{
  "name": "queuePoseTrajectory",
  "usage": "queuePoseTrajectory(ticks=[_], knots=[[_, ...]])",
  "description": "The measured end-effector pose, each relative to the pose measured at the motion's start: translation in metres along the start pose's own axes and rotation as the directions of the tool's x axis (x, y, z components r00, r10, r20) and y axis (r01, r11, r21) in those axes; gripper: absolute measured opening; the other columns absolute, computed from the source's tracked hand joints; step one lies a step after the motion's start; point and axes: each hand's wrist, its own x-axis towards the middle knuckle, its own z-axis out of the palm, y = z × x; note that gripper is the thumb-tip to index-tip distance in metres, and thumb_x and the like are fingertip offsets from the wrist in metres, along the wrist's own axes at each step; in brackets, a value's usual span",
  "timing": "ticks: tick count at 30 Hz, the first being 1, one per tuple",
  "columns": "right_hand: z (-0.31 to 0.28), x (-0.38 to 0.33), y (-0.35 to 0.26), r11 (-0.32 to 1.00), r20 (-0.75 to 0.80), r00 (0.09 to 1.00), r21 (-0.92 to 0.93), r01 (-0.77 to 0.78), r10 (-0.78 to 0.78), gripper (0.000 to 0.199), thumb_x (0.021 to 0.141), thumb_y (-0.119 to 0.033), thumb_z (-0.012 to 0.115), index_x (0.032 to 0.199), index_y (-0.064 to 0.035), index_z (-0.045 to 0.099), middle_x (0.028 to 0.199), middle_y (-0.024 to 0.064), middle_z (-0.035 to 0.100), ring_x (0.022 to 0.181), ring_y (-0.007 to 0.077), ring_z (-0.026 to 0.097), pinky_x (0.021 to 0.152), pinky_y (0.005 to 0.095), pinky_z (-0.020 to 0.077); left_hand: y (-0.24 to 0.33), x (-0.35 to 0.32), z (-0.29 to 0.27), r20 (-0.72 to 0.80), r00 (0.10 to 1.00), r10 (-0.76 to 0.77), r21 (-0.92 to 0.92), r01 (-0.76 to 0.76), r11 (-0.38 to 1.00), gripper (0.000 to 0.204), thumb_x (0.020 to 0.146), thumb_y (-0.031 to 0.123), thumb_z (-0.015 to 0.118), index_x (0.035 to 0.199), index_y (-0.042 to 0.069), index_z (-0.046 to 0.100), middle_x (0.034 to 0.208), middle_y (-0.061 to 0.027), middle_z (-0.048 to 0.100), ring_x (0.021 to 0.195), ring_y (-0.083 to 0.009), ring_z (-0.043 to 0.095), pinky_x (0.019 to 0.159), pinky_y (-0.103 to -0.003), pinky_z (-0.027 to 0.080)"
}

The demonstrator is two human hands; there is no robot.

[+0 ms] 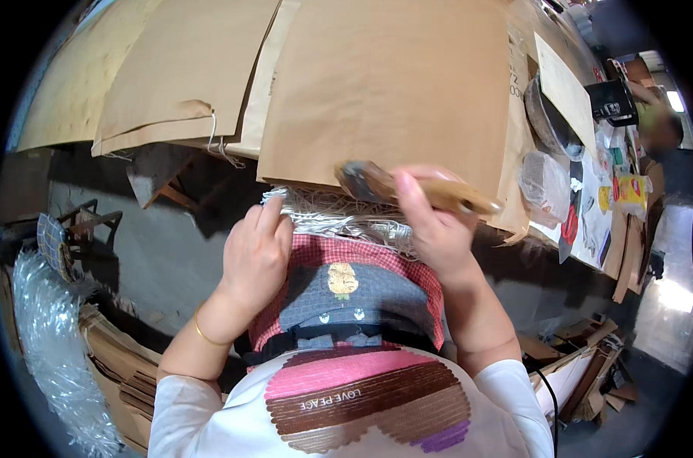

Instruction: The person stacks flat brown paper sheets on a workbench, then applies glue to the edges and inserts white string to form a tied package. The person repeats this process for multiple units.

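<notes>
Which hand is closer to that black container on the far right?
The right hand: holding a brush, it is left of the black container and closer to the body. The left hand is farther left, beside silvery strands.

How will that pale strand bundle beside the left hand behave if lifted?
The pale strand bundle will probably flop and splay, its strands being thin. It may snag on itself, since some strands cross untidily.

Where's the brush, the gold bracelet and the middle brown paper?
Brush (pixel 458 195): head view, on its wooden handle.
Gold bracelet (pixel 200 328): head view, on its left curve.
Middle brown paper (pixel 388 91): head view, on its bare centre.
</notes>
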Motion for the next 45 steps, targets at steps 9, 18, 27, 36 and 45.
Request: queuePoseTrajectory(ticks=[9,18,27,36,45], knots=[[0.015,0.024,0.03,0.921,0.021,0.997,-0.383,0.075,-0.072,0.013,0.082,-0.011,0.065,0.078,0.0011,0.067,0.065,0.0085,0.065,0.058,0.0115,0.059,0.055,0.0276,0.0471,-0.012,0.023,0.041,0.151,0.987,-0.053,0.16,0.029,0.987,0.007,0.07,0.006,0.057,0.07,-0.001,0.06,0.134,-0.021,0.048,0.083,-0.0244,0.059,0.065,-0.033,0.05],[-0.099,0.001,0.04,0.744,-0.259,0.963,-0.657,-0.119,-0.074,0.018,0.079,-0.011,0.063,0.067,0.0028,0.059,0.054,0.0088,0.057,0.048,0.0152,0.054,0.05,0.0306,0.0437,-0.013,0.027,0.039,0.164,0.986,-0.009,0.161,-0.018,0.987,0.008,0.068,0.006,0.059,0.068,-0.002,0.06,0.13,-0.0252,0.051,0.079,-0.024,0.06,0.062,-0.033,0.053],[-0.049,-0.006,0.006,0.978,-0.313,0.937,-0.185,0.098,-0.153,0.008,0.08,-0.005,0.069,0.073,-0.0033,0.066,0.066,0.0028,0.066,0.058,0.0096,0.062,0.052,0.0253,0.0468,-0.008,0.028,0.036,0.194,0.98,-0.045,0.175,0.011,0.985,0.01,0.073,0.001,0.058,0.064,-0.002,0.054,0.132,-0.0227,0.05,0.081,-0.0264,0.06,0.068,-0.035,0.052],[0.009,0.006,0.049,0.899,-0.051,0.934,-0.296,0.324,-0.353,0.005,0.077,-0.009,0.065,0.078,-0.0054,0.062,0.071,0.0097,0.064,0.063,0.0206,0.064,0.058,0.0307,0.0498,-0.004,0.028,0.034,0.218,0.971,-0.099,0.179,0.06,0.982,0.013,0.077,0.002,0.056,0.066,-0.005,0.055,0.133,-0.0247,0.048,0.085,-0.0295,0.061,0.073,-0.037,0.052],[-0.107,-0.008,0.05,0.771,-0.277,0.94,-0.637,-0.025,-0.198,0.015,0.081,-0.011,0.062,0.074,0.0032,0.062,0.057,0.0122,0.062,0.052,0.0205,0.062,0.051,0.0335,0.0482,-0.001,0.033,0.036,0.259,0.963,-0.08,0.218,0.022,0.976,0.01,0.073,0.002,0.057,0.065,-0.004,0.058,0.133,-0.0252,0.047,0.084,-0.0282,0.062,0.071,-0.036,0.053]])
